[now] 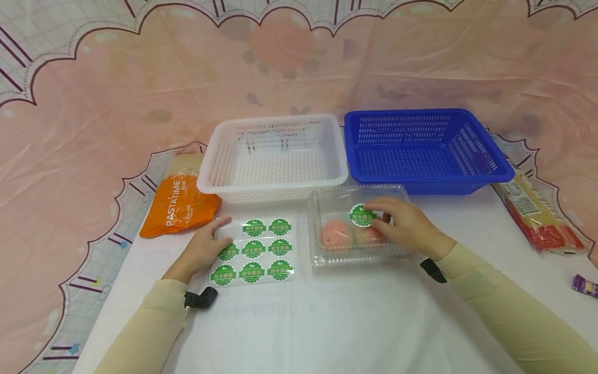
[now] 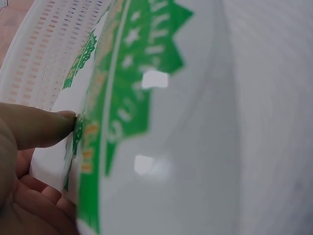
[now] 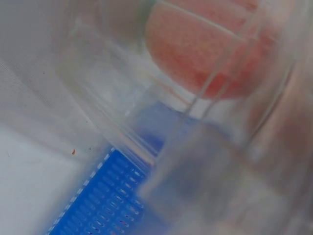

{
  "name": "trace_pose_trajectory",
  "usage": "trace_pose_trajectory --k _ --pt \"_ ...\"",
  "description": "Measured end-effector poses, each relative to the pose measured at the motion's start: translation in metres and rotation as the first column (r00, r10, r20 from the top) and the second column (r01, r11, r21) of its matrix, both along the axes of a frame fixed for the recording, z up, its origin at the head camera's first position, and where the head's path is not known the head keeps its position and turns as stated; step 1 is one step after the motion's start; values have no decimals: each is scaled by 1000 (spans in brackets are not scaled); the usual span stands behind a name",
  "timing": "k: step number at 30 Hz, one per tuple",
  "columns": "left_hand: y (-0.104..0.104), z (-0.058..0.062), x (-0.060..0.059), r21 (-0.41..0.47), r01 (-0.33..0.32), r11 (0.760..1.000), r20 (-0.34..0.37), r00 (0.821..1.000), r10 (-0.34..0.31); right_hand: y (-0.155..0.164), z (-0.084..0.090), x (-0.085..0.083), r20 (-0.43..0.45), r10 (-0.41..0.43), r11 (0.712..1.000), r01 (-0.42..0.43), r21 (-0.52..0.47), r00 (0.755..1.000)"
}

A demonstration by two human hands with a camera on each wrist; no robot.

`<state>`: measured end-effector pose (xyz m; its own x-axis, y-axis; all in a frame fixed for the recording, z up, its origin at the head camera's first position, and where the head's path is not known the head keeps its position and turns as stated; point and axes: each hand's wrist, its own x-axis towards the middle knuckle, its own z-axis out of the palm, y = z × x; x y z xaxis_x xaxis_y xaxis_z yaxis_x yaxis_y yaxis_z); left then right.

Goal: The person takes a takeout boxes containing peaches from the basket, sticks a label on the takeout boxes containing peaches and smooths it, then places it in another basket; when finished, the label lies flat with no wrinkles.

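Pink cloth with scalloped edging hangs behind and spreads under my white tabletop [image 1: 327, 322]. At its far side stand two slotted baskets side by side, just touching: a white basket [image 1: 273, 156] on the left and a blue basket [image 1: 427, 148] on the right.

Just in front of the blue basket lies a clear plastic clamshell box [image 1: 357, 226] with its lid closed; pinkish round pieces [image 1: 336, 234] show through it. My right hand [image 1: 404, 226] rests on the lid, fingers bent, its fingertips [image 1: 379, 215] pressing a round green sticker [image 1: 361, 215] onto the plastic. The right wrist view is blurred, showing only the clear box wall, a pink round piece and some blue basket mesh.

Left of the box, in front of the white basket, lies the sticker sheet [image 1: 254, 252], carrying rows of the same green stickers. My left hand [image 1: 205, 246] lies on the sheet's left edge, fingers fairly straight and holding it flat against the tabletop. In the left wrist view a finger [image 2: 39, 127] touches the edge of the sheet, with the white basket behind.

An orange pasta bag [image 1: 179, 205] lies beside the white basket on the left. Long packets of noodles [image 1: 537, 213] lie at the right, near the blue basket, and a small purple wrapper [image 1: 586, 285] sits at the right edge.
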<state>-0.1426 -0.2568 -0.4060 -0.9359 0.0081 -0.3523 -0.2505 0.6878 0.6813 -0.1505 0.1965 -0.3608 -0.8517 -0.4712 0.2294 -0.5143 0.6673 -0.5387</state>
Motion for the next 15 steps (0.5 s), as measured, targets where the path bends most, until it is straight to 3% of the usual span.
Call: trace_pose_trajectory --k 15 --pt "0 0 0 -4 3 1000 -5 1000 -3 -4 0 1 5 -33 999 33 40 999"
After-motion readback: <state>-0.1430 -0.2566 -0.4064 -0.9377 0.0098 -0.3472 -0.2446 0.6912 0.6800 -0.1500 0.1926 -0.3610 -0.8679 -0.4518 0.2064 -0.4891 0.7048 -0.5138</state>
